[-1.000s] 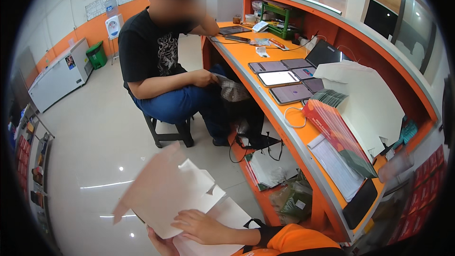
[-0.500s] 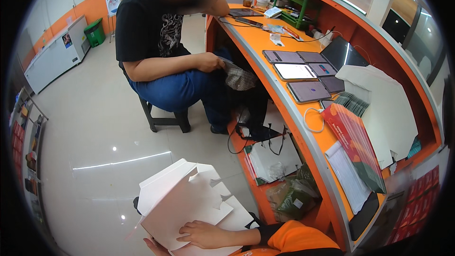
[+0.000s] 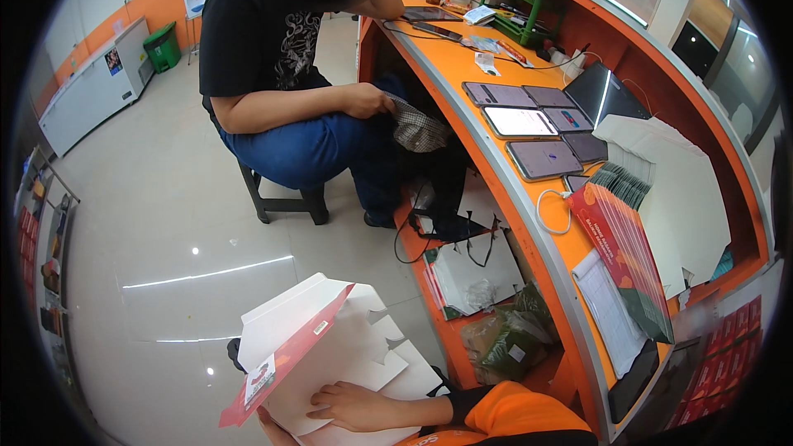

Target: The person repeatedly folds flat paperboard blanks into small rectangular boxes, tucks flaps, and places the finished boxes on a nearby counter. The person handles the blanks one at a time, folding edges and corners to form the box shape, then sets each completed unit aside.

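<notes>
A partly folded cardboard box (image 3: 310, 355) is in front of me at the lower middle, its white inside facing up. Its left panel is raised and shows a red printed outer face with a white label. My right hand (image 3: 353, 407) lies on the white inner board with fingers stretched out, pressing flat. At the lower left edge of the board, my left hand (image 3: 268, 429) grips the red panel's side; most of it is hidden by the board and the frame's edge.
An orange counter (image 3: 496, 190) curves along my right, carrying several phones (image 3: 519, 122), a stack of red flat boxes (image 3: 615, 239) and a paper pad (image 3: 610, 301). A person (image 3: 281, 99) sits on a black stool ahead, holding checked cloth. Bags (image 3: 508, 343) fill the lower shelf.
The box's left panel has turned so that its red printed outside now shows. My right hand stays flat on the board. The view has shifted slightly.
</notes>
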The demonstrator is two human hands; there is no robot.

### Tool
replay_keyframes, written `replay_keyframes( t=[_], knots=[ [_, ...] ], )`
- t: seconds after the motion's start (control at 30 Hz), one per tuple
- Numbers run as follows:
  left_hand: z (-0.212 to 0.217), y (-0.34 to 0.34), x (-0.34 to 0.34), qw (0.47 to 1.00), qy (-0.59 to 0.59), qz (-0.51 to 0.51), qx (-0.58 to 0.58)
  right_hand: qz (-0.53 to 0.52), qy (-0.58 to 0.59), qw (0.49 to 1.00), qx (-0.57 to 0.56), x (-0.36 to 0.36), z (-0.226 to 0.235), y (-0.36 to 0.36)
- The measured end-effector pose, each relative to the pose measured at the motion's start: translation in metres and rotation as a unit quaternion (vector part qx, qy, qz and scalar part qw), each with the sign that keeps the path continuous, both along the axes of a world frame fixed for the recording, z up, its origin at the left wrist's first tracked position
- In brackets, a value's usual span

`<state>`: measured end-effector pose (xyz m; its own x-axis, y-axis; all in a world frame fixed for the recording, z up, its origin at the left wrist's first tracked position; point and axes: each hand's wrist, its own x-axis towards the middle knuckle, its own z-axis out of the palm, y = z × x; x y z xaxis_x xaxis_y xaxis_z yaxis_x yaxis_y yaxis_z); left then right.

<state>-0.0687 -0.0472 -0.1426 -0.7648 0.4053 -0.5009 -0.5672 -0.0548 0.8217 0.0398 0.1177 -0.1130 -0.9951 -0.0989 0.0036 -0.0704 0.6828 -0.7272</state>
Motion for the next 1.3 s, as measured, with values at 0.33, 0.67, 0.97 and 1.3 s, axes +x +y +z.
replay_keyframes(
  t=[0.33,0.67,0.97,1.3],
  knots=[
    [-0.004,0.001,-0.007,0.997,-0.067,-0.015,0.038,0.004,-0.031,0.999,0.015,0.002,0.007,0.005],
    [-0.002,0.009,-0.004,0.996,-0.041,-0.050,0.060,0.011,0.003,0.995,0.097,0.010,0.033,0.021],
    [-0.021,-0.005,-0.013,0.955,0.252,-0.142,-0.069,0.010,0.006,0.988,0.152,0.018,0.051,0.004],
    [0.008,0.009,-0.001,0.935,0.323,-0.148,-0.009,0.001,0.010,0.982,0.191,0.039,0.066,0.000]
  ],
)
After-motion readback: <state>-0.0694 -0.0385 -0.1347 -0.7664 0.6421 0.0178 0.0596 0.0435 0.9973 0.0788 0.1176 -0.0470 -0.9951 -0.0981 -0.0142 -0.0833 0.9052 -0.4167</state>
